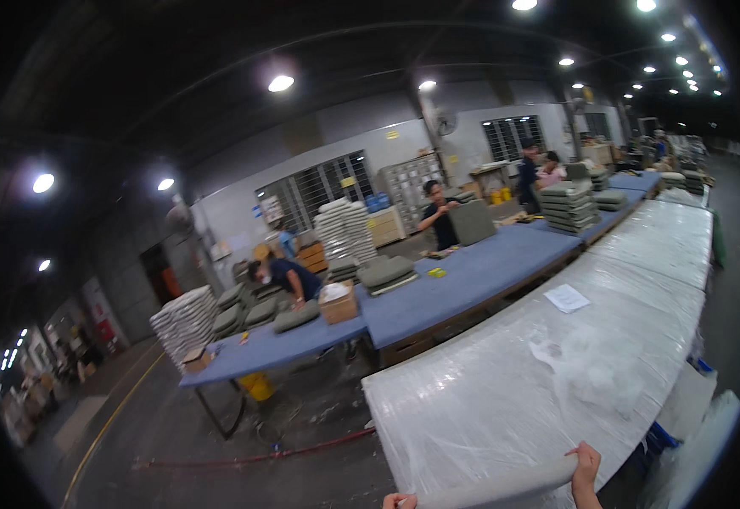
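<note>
A long white piece [501, 486], rounded like a roll or a folded edge, stretches between my two hands at the lower edge of the view. My right hand [586, 469] is closed around its right end. At the other end is my left hand [400, 501], its fingers closed on the piece and partly cut off by the frame. Beneath and beyond them lies a table covered in clear plastic sheeting [455, 386]. A loose heap of white fluffy fibre [603, 365] rests on the sheeting, with a white sheet of paper [566, 298] farther back.
Beyond runs a long blue-topped table [480, 276] with stacked grey-green cushions [569, 206] and a cardboard box [339, 305]. One person [442, 220] there handles a cushion; another [294, 278] bends over the left end. A yellow bucket [257, 387] stands below. White material [697, 458] hangs at right.
</note>
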Demonstrator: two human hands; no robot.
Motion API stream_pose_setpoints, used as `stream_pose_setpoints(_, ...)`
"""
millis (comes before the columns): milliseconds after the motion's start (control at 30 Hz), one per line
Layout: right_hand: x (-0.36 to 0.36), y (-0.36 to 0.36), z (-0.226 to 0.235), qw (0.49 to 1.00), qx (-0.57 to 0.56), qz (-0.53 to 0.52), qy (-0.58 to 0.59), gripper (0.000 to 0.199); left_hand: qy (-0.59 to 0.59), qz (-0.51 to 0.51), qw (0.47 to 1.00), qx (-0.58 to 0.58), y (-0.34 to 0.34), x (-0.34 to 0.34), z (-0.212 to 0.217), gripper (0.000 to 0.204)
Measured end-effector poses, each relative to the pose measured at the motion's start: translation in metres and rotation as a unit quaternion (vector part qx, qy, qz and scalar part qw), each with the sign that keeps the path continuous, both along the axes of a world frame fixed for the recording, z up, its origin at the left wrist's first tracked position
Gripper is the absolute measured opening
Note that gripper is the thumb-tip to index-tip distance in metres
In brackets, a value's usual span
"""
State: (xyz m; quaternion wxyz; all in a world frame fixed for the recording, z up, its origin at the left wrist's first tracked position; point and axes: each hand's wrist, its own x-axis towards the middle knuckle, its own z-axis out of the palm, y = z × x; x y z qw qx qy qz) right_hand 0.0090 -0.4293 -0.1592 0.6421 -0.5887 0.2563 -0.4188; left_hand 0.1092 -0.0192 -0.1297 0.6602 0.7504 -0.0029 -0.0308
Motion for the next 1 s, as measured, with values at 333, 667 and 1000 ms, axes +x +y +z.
stream_pose_setpoints(333, 0.021, -0.002, 0.014, 1.000, -0.014, 0.017, 0.019, 0.055, 0.043, 0.052, 0.996, -0.056, -0.004, 0.025, -0.018, 0.040)
stream_pose_setpoints(667, 0.009, -0.003, 0.027, 0.999, -0.020, 0.026, 0.023, 0.052, -0.104, -0.002, 0.993, 0.049, -0.014, 0.008, 0.024, 0.047)
stream_pose_setpoints(1000, -0.008, 0.006, 0.036, 0.999, -0.003, 0.031, 0.006, 0.050, -0.116, 0.028, 0.992, 0.047, -0.014, 0.002, 0.004, 0.046)
